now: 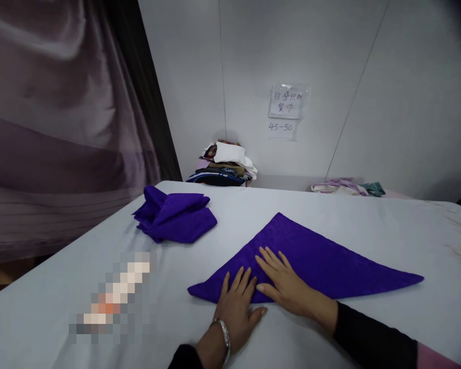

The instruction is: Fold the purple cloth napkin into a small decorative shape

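White tablecloth [243, 218] supports the purple cloth [318, 256], a triangle partly under the left hand [236, 310] and right hand [288, 287], both spread flat, gripping nothing; press evenly, smoothing outward.

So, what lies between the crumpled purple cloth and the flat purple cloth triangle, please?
In the head view, only white tablecloth shows between the crumpled cloth and the triangle.

We list one open lane on the table [238, 215], between the flat purple cloth [315, 253] and bundled purple cloth [176, 220]; obstacles: that bundle, the clothes pile [226, 164] behind.
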Demonstrator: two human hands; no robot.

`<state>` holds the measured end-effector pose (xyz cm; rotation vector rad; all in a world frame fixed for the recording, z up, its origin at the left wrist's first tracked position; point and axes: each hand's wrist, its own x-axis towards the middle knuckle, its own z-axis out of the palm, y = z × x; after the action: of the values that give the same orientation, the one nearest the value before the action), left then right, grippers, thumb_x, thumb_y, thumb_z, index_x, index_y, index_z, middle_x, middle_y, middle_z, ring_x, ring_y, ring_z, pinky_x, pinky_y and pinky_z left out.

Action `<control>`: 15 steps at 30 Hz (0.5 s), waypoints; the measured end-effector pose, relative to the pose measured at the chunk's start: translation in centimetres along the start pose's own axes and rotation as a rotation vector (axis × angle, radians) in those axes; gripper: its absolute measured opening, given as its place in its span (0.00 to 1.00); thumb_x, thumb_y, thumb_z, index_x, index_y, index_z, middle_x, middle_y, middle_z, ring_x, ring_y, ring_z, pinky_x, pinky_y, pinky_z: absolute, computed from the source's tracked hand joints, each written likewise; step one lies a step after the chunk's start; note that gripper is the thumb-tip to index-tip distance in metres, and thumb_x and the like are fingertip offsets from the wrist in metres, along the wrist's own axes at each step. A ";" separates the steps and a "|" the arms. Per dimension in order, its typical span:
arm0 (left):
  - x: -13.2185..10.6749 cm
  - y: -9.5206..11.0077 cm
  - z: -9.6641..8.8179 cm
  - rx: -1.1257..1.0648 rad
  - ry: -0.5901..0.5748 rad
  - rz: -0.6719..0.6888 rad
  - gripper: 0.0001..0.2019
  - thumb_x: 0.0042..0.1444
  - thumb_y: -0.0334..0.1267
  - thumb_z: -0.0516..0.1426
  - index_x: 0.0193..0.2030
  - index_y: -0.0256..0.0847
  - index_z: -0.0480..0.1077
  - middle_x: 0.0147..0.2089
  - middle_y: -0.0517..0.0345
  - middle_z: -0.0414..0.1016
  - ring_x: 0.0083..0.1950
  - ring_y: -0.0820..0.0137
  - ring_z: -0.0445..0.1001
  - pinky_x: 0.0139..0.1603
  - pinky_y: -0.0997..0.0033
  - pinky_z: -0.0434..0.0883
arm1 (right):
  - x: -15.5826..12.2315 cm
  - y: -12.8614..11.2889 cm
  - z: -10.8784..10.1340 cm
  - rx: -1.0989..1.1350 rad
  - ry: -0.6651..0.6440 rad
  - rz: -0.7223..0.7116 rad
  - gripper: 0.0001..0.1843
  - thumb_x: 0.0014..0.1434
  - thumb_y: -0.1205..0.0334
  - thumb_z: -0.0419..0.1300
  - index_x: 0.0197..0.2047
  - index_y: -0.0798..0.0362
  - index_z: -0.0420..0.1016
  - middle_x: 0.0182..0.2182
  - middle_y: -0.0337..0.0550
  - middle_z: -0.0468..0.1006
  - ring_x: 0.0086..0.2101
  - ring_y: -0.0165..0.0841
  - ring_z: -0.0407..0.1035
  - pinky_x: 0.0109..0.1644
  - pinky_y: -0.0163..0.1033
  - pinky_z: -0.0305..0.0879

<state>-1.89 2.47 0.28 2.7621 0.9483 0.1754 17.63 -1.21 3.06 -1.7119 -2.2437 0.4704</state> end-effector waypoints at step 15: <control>-0.8 -0.1 -0.2 -0.035 0.045 -0.118 0.37 0.57 0.62 0.40 0.65 0.37 0.51 0.68 0.47 0.49 0.69 0.60 0.42 0.66 0.48 0.43 | 1.9 1.7 3.9 -0.211 0.079 0.016 0.35 0.61 0.38 0.39 0.65 0.50 0.52 0.65 0.50 0.48 0.63 0.43 0.39 0.62 0.57 0.35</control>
<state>-2.57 2.10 0.42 2.6719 1.1055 0.2327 17.01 0.74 -1.13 -1.8147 -2.2935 0.1707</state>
